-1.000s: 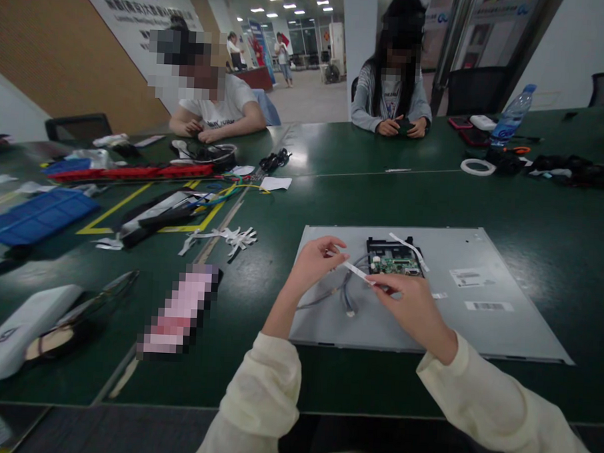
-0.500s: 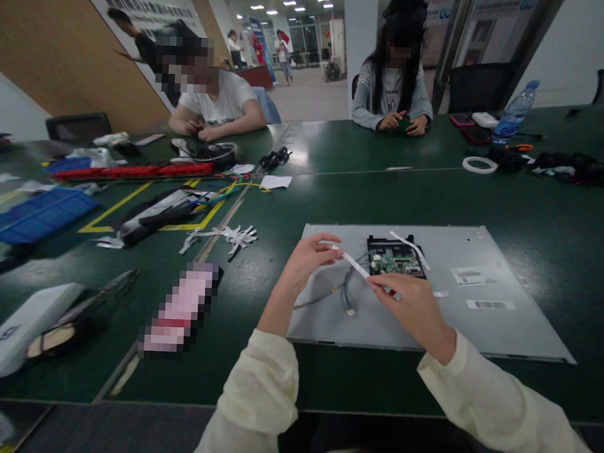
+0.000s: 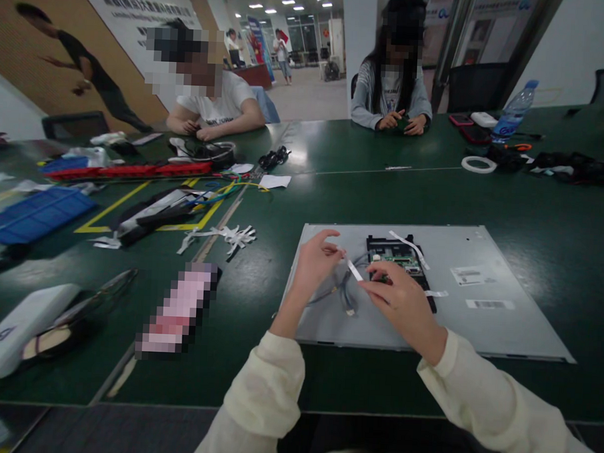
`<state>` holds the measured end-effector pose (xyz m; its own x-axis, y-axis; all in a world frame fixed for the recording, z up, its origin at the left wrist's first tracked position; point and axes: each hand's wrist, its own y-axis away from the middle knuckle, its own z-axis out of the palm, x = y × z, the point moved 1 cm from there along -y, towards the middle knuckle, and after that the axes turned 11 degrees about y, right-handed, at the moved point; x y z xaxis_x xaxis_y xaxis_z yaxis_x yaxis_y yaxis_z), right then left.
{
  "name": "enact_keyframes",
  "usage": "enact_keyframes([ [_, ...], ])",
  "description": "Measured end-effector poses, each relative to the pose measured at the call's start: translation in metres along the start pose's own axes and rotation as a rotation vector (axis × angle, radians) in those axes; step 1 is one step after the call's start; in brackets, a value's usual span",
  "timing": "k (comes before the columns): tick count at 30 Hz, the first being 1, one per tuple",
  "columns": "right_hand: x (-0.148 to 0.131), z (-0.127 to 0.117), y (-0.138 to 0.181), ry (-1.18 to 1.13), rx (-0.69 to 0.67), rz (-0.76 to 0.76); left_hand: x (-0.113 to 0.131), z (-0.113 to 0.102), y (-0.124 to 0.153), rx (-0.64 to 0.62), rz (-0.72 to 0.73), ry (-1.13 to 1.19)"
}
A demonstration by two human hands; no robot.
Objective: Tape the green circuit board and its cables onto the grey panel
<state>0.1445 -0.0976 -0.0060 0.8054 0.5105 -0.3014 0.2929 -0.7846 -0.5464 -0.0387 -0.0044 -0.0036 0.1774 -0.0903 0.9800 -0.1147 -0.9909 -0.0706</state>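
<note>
A short strip of white tape (image 3: 354,270) is stretched between my two hands above a grey metal panel (image 3: 482,328). My left hand (image 3: 318,260) pinches its upper left end. The lower right end sits between the thumb and fingers of my right hand (image 3: 396,299). Behind the right hand lies a green circuit board (image 3: 403,262) in a black frame, partly covered by that hand. White tape pieces (image 3: 411,246) cross the frame's top and its right side. Grey cables (image 3: 347,298) with a small white plug rest on the panel under my hands.
Loose tape strips (image 3: 236,237) and a phone with a pink screen (image 3: 181,308) lie to the left. Farther left are a white device (image 3: 24,328) and a blue basket (image 3: 37,211). A tape roll (image 3: 479,165) and a water bottle (image 3: 516,112) stand back right. Two people sit opposite.
My hands have come closer together, and less tape shows between them. My right hand has moved slightly left and up. In the background a walking person has moved left.
</note>
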Motion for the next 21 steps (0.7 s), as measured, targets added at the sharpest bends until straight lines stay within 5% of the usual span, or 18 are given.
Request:
enact_keyframes([
  [10, -0.008, 0.017, 0.003, 0.069, -0.157, -0.149, 0.001, 0.01, 0.003, -0.127, 0.162, -0.337],
  [21, -0.009, 0.024, 0.003, 0.134, -0.129, -0.167, -0.003, 0.012, 0.001, -0.14, 0.245, -0.55],
])
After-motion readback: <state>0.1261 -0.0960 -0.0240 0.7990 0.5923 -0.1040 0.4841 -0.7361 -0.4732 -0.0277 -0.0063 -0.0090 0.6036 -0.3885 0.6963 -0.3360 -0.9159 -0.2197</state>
